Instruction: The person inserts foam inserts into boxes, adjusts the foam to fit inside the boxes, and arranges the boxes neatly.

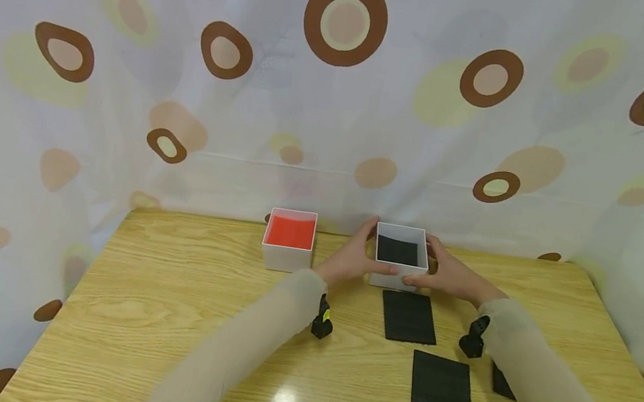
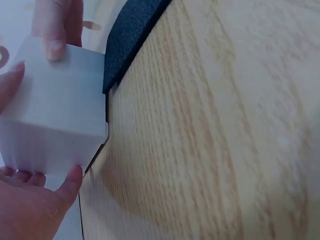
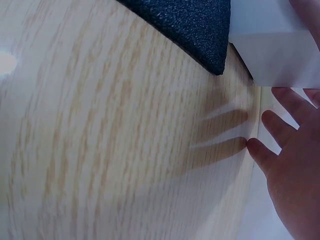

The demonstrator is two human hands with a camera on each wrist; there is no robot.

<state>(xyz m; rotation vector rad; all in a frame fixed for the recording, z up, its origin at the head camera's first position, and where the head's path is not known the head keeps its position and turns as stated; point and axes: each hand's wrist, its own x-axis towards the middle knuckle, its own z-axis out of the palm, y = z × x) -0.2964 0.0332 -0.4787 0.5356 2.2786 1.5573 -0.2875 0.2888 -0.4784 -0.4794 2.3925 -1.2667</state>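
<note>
In the head view a white open-topped box (image 1: 386, 277) stands at the back of the table with black foam sheets (image 1: 397, 251) inside. My left hand (image 1: 352, 261) holds its left side, thumb across the front face. Opposite it, my right hand (image 1: 451, 274) grips the right side, also with the thumb in front. The left wrist view shows the left hand's fingers (image 2: 72, 182) against the box wall. In the right wrist view, the right hand (image 3: 300, 165) has its fingers spread, some at the box side. A black foam square (image 1: 408, 317) lies right before the box.
A second white box (image 1: 286, 259), holding red sheets (image 1: 290, 232), stands to the left. Another black square (image 1: 443, 388) lies nearer the front, and a third (image 1: 502, 382) is partly hidden by the right forearm. A patterned curtain (image 1: 245, 123) hangs behind the wooden table (image 1: 147, 314).
</note>
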